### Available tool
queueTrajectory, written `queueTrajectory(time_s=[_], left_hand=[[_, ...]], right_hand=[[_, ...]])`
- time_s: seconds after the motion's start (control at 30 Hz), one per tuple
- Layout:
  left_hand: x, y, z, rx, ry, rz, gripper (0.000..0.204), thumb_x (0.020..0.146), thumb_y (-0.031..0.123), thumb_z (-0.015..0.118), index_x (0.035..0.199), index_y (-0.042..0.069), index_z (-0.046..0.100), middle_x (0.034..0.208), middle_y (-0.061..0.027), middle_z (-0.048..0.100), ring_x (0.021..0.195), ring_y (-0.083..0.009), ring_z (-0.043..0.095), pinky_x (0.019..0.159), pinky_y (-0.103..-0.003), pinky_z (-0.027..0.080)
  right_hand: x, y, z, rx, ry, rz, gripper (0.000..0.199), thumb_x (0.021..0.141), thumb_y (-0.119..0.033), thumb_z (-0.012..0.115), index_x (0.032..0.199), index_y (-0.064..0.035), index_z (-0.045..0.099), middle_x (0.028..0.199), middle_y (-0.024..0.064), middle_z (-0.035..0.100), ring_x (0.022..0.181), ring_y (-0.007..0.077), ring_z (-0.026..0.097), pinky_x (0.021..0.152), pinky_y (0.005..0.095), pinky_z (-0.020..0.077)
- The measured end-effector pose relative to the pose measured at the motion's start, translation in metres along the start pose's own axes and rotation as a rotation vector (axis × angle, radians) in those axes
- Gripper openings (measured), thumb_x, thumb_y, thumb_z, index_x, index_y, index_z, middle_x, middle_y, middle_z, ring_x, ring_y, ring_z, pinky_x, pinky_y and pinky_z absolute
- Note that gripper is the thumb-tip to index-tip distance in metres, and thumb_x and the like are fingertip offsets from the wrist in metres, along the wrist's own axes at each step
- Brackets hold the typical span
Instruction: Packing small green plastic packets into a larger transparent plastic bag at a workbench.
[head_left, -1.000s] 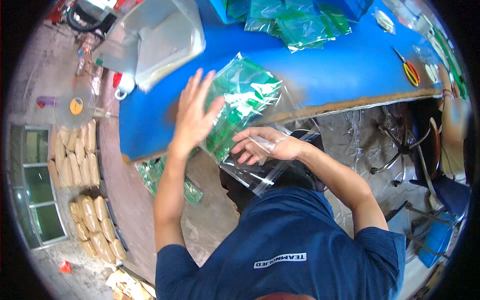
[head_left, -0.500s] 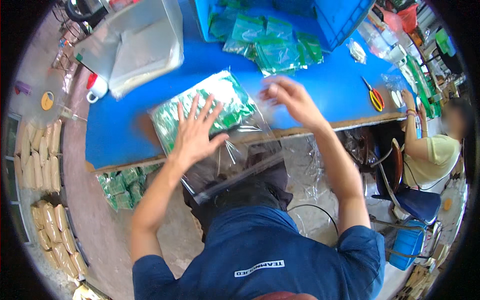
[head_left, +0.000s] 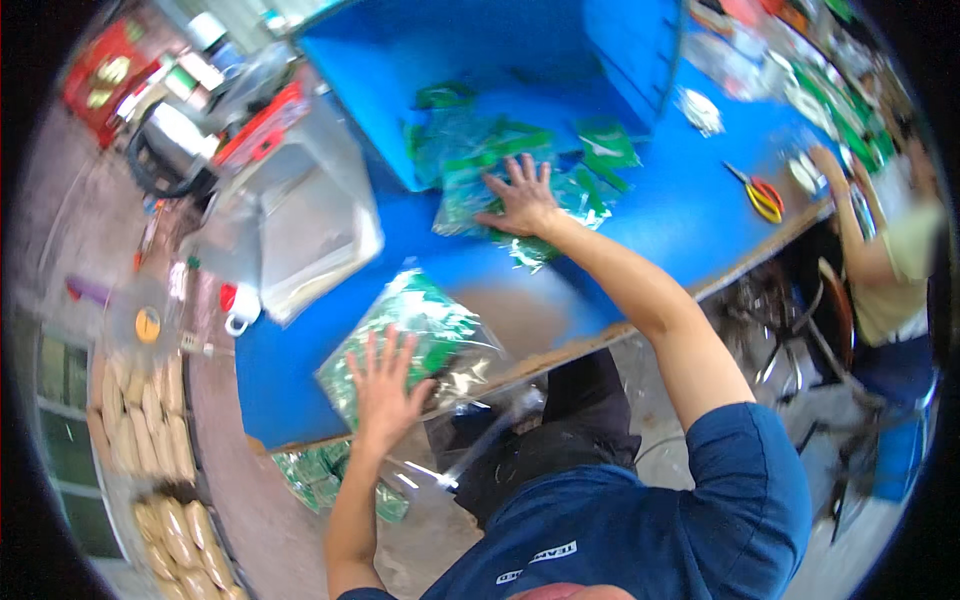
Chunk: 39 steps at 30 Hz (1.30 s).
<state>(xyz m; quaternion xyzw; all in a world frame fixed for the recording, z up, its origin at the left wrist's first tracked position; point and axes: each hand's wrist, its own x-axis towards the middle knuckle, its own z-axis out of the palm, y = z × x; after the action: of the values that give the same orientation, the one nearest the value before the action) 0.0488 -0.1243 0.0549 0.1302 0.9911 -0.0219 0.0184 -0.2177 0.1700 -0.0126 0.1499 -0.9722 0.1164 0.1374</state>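
Note:
Spread flat, my left hand [head_left: 388, 388] presses on the left part of a large clear plastic bag [head_left: 432, 310] with green packets inside. The bag lies at the table's front edge, and its transparent end hangs over my lap. My right hand [head_left: 522, 200] rests, fingers apart, on a pile of small clear packets with green strips [head_left: 465, 185]. This pile spills from the mouth of a blue crate [head_left: 375, 100] lying on its side. Whether the right fingertips pinch any packet cannot be made out.
On the blue table [head_left: 660, 215] lie scissors [head_left: 758, 196] and a white bundle [head_left: 700, 112]. A clear tray of plastic sheets [head_left: 310, 235] and a white mug [head_left: 240, 308] stand left. More green packets [head_left: 315, 475] are below the table edge. Another person [head_left: 895, 265] works at right.
My right hand has gone from beside the bag up to the packet pile at the crate. My left hand stays flat on the bag. The whole view has shifted and turned.

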Motion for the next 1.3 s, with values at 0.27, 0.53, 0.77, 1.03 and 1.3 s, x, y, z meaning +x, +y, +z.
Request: queueTrajectory(time_s=[0.27, 0.53, 0.77, 1.03, 1.3], left_hand=[[0.024, -0.077, 0.011, 0.038, 0.132, 0.025, 0.074, 0.092, 0.043, 0.062, 0.154, 0.014, 0.033, 0.163, -0.0116, 0.023, 0.15, -0.0393, 0.015, 0.118, -0.063, 0.006], [0.004, -0.101, 0.009, 0.045, 0.155, -0.048, 0.075, 0.091, 0.046, 0.061, 0.154, 0.018, 0.033, 0.163, -0.0102, 0.024, 0.15, -0.0379, 0.017, 0.119, -0.062, 0.008], [0.025, -0.108, 0.002, -0.018, 0.105, -0.049, 0.074, 0.092, 0.04, 0.064, 0.155, 0.023, 0.029, 0.163, -0.0076, 0.024, 0.151, -0.0366, 0.016, 0.121, -0.06, 0.007], [-0.015, 0.057, 0.001, -1.013, 0.388, -0.105, 0.05, 0.093, 0.025, 0.068, 0.135, 0.003, 0.052, 0.141, -0.0158, 0.053, 0.13, -0.0265, 0.052, 0.109, -0.044, 0.042], [-0.022, 0.151, 0.061, -2.326, 0.182, -0.345, 0.034, 0.096, 0.02, 0.066, 0.123, 0.0, 0.061, 0.115, -0.0109, 0.066, 0.098, -0.0191, 0.067, 0.082, -0.036, 0.06]], right_hand=[[-0.049, -0.01, -0.023, 0.217, -0.026, -0.013, 0.087, 0.081, -0.073, 0.057, 0.142, -0.012, 0.051, 0.146, 0.0292, 0.043, 0.138, 0.0507, 0.035, 0.11, 0.0685, 0.0261], [0.001, 0.107, -0.052, 0.033, 0.282, 0.458, 0.072, 0.079, -0.058, 0.072, 0.115, 0.0023, 0.058, 0.113, 0.0233, 0.06, 0.112, 0.0371, 0.059, 0.09, 0.0461, 0.0516], [-0.009, 0.18, 0.002, -0.476, -0.138, 0.18, 0.024, 0.093, -0.015, 0.053, 0.104, -0.0045, 0.072, 0.115, 0.0129, 0.067, 0.1, 0.0307, 0.07, 0.074, 0.0436, 0.0598], [-0.05, 0.098, -0.127, 0.789, 0.278, 0.087, 0.023, 0.089, -0.013, 0.064, 0.104, 0.0048, 0.064, 0.101, 0.0113, 0.07, 0.089, 0.0222, 0.066, 0.082, 0.0337, 0.051], [-0.208, -0.069, -0.105, 1.09, -0.558, 0.152, 0.037, 0.089, -0.022, 0.072, 0.113, 0.0053, 0.065, 0.096, 0.0087, 0.07, 0.083, 0.0125, 0.061, 0.07, 0.0316, 0.0497]])
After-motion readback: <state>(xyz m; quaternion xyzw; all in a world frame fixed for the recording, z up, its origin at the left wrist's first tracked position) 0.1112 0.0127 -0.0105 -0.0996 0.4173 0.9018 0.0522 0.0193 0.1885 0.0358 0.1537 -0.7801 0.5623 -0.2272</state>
